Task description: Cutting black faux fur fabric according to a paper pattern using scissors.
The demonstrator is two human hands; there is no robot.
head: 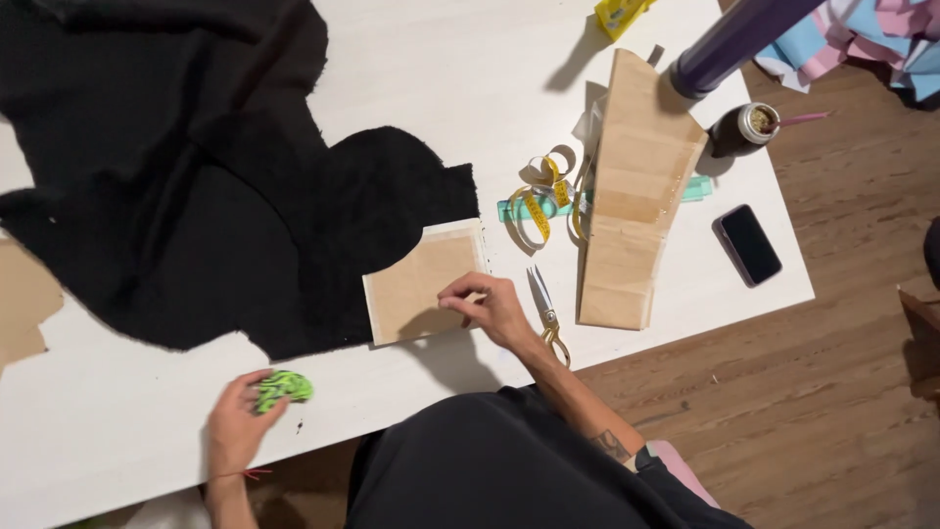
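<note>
Pattern piece (423, 284) edge under right hand (494, 306).

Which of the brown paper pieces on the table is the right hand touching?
The small rectangular piece lying partly on the black fabric, under the right hand. The long folded piece lies apart beyond the scissors; a third sits at the far left edge.

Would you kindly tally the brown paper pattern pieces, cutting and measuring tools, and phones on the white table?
Brown paper pieces: 3 (small square under right hand, long piece, one at left edge)
Scissors: 1
Tape measure: 1
Phone: 1
Total: 6
</note>
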